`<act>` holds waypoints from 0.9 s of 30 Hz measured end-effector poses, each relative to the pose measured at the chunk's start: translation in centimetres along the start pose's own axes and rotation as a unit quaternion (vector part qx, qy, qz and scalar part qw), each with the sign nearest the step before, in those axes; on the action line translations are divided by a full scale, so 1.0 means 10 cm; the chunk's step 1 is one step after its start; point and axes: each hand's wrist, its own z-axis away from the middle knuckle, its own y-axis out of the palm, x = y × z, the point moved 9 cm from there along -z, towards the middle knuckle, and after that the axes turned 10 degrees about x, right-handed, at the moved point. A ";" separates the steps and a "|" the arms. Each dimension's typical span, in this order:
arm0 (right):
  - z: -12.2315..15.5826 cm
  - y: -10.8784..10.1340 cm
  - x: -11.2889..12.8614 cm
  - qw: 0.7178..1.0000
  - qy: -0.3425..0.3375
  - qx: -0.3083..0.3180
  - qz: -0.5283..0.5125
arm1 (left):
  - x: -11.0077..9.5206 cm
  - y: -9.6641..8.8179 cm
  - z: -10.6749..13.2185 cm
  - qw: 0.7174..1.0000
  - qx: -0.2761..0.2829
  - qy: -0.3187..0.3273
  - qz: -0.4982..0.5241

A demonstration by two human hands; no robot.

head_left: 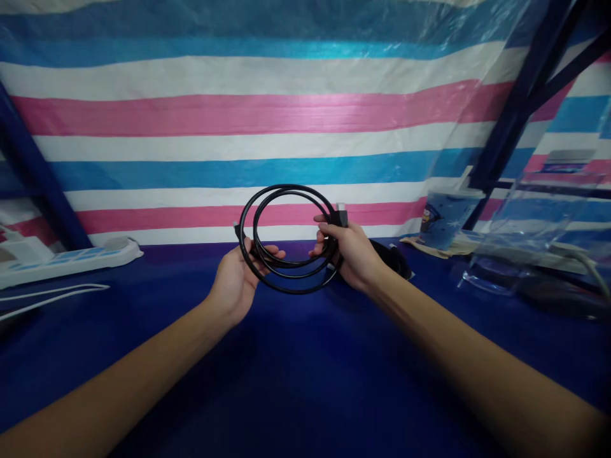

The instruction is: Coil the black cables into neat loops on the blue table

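Note:
A black cable (pixel 286 191) is wound into a coil of a few loops and held upright above the blue table (pixel 305 356). My left hand (pixel 238 280) grips the coil's lower left side, fingers curled round the strands. My right hand (pixel 346 251) pinches the right side of the coil, where a plug end (pixel 341 215) with a pale tip sticks up above my fingers. Another black item (pixel 394 257) lies on the table just behind my right hand.
A white power strip (pixel 67 257) with white cords (pixel 52 296) lies at the left. At the right stand a blue printed cup (pixel 446 219), clear plastic bags (pixel 520 242) and a dark blue frame post (pixel 515 108). A striped tarp (pixel 267 114) forms the back wall.

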 end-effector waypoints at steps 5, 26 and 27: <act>-0.04 0.12 0.00 0.981 -0.018 0.098 0.168 | -0.02 -0.04 -0.02 0.999 0.002 0.007 0.037; -0.06 0.14 -0.10 0.944 -0.066 0.137 0.292 | 0.27 0.99 0.85 0.817 0.465 0.015 -0.342; -0.06 0.15 -0.11 0.950 -0.069 0.137 0.273 | 0.32 1.01 0.87 0.801 0.467 0.006 -0.375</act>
